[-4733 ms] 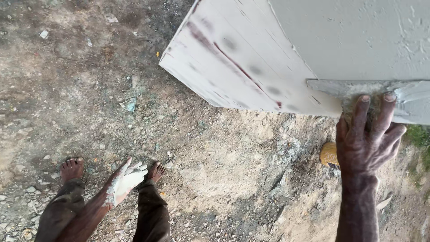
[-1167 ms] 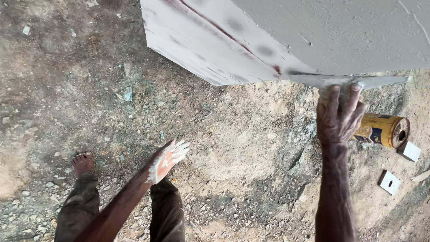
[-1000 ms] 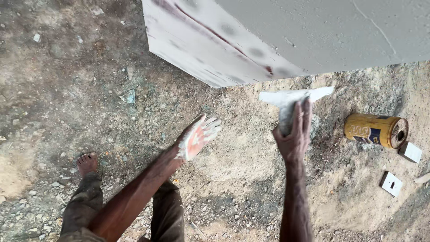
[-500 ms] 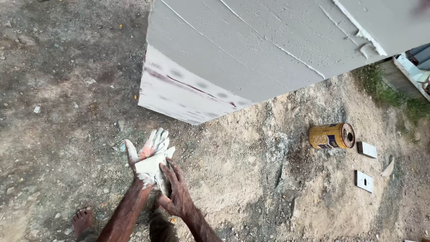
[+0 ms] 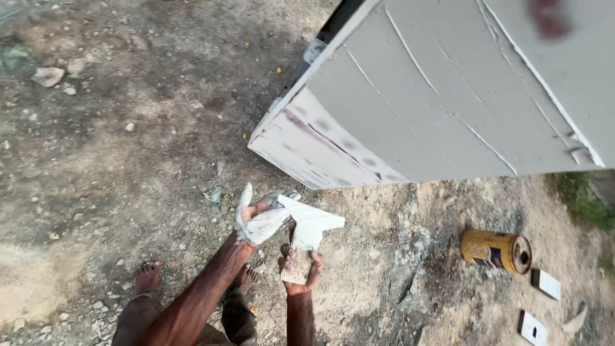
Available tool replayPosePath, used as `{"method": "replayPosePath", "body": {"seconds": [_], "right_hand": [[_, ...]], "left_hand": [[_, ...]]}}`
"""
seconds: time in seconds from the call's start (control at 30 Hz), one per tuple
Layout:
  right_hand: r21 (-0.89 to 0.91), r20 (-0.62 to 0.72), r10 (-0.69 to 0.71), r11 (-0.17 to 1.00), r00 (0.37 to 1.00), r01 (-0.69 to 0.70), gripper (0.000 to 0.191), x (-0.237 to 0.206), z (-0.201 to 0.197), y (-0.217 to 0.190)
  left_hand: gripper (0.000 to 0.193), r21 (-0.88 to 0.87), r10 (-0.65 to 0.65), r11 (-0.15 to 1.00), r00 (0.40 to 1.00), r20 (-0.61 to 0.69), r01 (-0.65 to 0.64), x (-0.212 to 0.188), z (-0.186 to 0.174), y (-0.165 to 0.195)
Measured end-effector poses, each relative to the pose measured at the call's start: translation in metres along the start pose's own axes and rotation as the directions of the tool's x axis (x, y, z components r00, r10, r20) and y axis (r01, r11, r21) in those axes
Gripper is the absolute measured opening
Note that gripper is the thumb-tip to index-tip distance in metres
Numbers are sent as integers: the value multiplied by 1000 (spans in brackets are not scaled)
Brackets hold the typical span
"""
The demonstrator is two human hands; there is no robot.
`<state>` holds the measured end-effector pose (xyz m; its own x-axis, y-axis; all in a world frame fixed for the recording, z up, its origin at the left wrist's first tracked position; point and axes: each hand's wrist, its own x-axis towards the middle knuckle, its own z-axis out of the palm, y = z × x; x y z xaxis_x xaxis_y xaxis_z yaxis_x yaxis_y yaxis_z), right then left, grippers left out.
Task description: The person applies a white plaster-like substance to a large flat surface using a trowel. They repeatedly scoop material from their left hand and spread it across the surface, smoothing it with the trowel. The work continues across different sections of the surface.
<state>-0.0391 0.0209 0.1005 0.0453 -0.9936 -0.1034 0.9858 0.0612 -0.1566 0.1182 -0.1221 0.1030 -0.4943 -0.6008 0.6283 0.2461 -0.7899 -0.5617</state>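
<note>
right hand (image 5: 298,272): closed round the handle of a putty knife (image 5: 309,234); blade tilted up and toward the left hand, seemingly so paste can be passed across.
left hand (image 5: 259,214): open, palm up, coated in white paste; fingers spread flat and touched by the blade edge, apparently used as a holding surface.
putty knife: held low in front of the body, over the ground (image 5: 128,160).
panel (image 5: 448,96): grey coated, white ridges seen; above the hands, apart.
tin can (image 5: 494,251): on its side, well right.
feet: bare, below.
</note>
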Motion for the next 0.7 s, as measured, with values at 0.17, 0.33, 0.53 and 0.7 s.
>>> {"method": "replayPosePath", "body": {"seconds": [0.17,0.33,0.53,0.7], "right_hand": [[-537,-264,-177,844,948,8,50,-3,13,-54],[-341,394,175,-884,902,321,76,121,87,-130],[251,78,551,-817,831,519,73,250,151,-91],[503,-22,579,-698,815,509,61,282,155,-92]], "left_hand": [[101,223,375,922,877,-301,-318,-20,44,28],[94,356,609,791,701,-373,-498,-77,74,39],[91,559,768,640,419,-484,-528,-166,70,24],[88,639,790,612,333,-515,-466,-215,77,7]]}}
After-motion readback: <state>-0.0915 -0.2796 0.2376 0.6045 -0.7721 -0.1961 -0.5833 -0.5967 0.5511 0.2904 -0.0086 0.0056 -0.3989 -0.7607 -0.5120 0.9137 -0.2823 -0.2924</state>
